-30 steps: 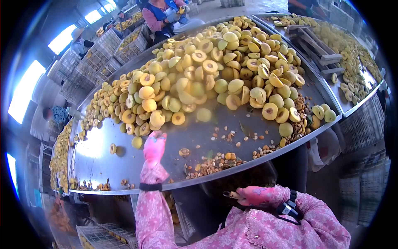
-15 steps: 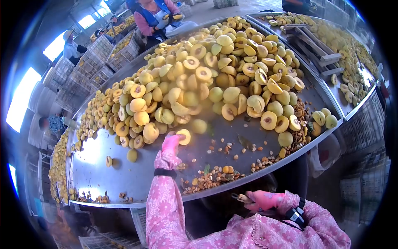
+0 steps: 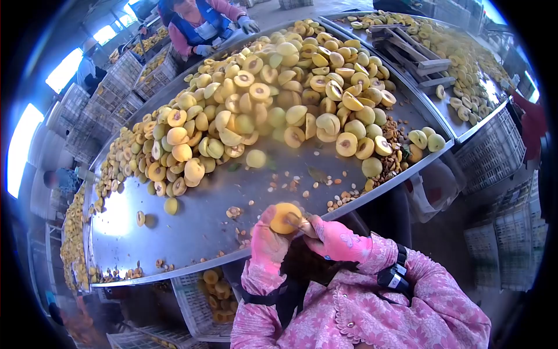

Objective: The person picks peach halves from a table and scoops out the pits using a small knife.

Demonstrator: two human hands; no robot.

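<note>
My left hand (image 3: 269, 244), in a pink glove, grips a halved yellow fruit (image 3: 285, 217) above the front edge of the metal table (image 3: 203, 232). The cut face shows its brown middle. My right hand (image 3: 340, 239), also gloved in pink, is closed on a small tool whose tip touches the middle of the fruit; the tool's shape is partly hidden by the fingers. Beyond my hands lies a large heap of halved fruit (image 3: 244, 116). Loose pits and scraps (image 3: 290, 183) lie on the metal between the heap and my hands.
A person (image 3: 203, 26) in a blue vest and gloves stands across the table. Wooden slats (image 3: 412, 55) lie on a second table with more fruit at the right. Crates stand beneath at the right (image 3: 491, 151) and below the front edge (image 3: 195, 302).
My left hand has drawn back from the heap with the fruit, and my right hand has come up to meet it. The person opposite has moved their hands apart. The view has shifted.
</note>
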